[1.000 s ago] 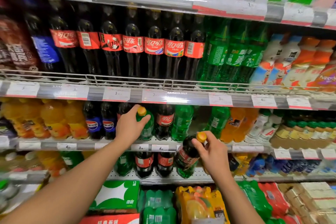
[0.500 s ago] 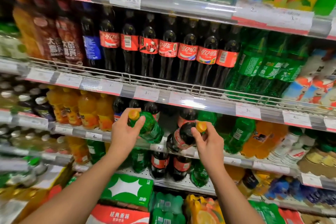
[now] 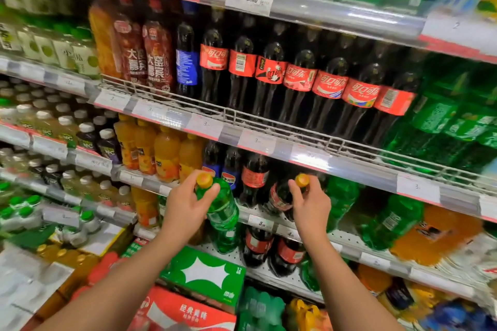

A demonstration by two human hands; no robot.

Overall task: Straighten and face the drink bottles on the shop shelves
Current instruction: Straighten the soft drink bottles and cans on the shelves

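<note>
Far left, white-capped bottles (image 3: 63, 121) stood in blurred rows on the stepped shelves. Right of them, orange juice bottles (image 3: 166, 154) lined the third shelf from the top.

The left hand (image 3: 185, 209) gripped the neck of a green bottle (image 3: 222, 209), fingers and thumb curled round it just under the yellow cap (image 3: 204, 180). That bottle was tilted, cap leaning left, its lower body in front of the shelf edge (image 3: 261, 220) and level with the third-shelf row. Just behind it stood blue-labelled dark bottles (image 3: 230, 173) and a red-labelled cola bottle (image 3: 254, 178), upright on the shelf.

The right hand (image 3: 312, 209) held a dark cola bottle (image 3: 279, 197) by the top, fingers wrapped round the neck beneath its orange cap (image 3: 302, 180). The bottle leaned, base toward the left, red label facing down-left, at the front of the same shelf. The two hands were near each other, not touching.

Above, a row of tall cola bottles (image 3: 298, 80) stood behind a wire rail (image 3: 269, 121), labels turned unevenly. Right of the hands, green bottles (image 3: 390, 220) and orange bottles (image 3: 435, 234) stood on the third shelf, blurred. Below the forearms lay a green carton (image 3: 207, 274) and a red carton (image 3: 185, 309).
</note>
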